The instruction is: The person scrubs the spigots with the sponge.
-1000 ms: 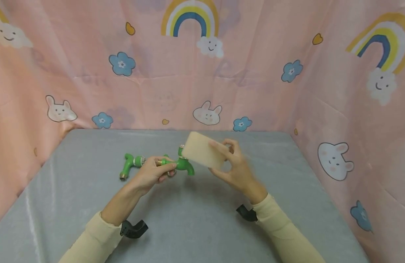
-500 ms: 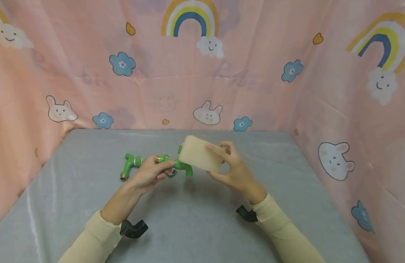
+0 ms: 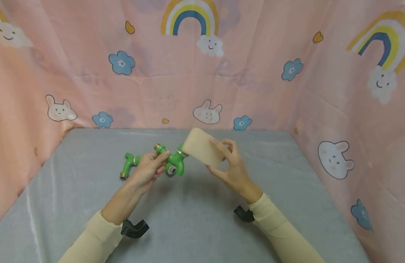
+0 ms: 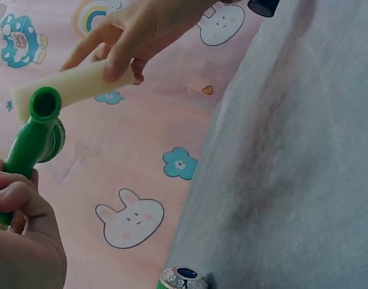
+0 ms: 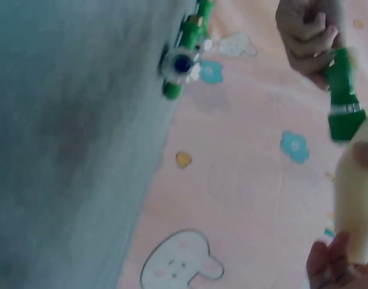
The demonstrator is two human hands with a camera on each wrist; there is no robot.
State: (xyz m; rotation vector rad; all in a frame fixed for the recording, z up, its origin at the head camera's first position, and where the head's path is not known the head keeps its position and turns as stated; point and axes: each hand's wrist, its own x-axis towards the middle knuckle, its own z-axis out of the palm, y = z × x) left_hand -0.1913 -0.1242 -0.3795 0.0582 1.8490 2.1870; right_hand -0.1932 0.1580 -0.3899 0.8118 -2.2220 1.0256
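Left hand (image 3: 149, 171) pinching green faucet (image 3: 177, 163), right hand (image 3: 236, 170) gripping cream sponge (image 3: 202, 147) at that faucet's upper right end, contact likely, second faucet (image 3: 127, 166) left of it; probably a wiping step, next stroke calling for steady hold, light pressure.

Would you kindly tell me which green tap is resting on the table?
The leftmost green tap, partly behind the left hand; the other tap is held up in that hand.

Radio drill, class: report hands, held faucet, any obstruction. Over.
Left hand gripping green faucet above table. Right hand holding cream block close against or beside it, contact unclear. No obstruction seen between them.
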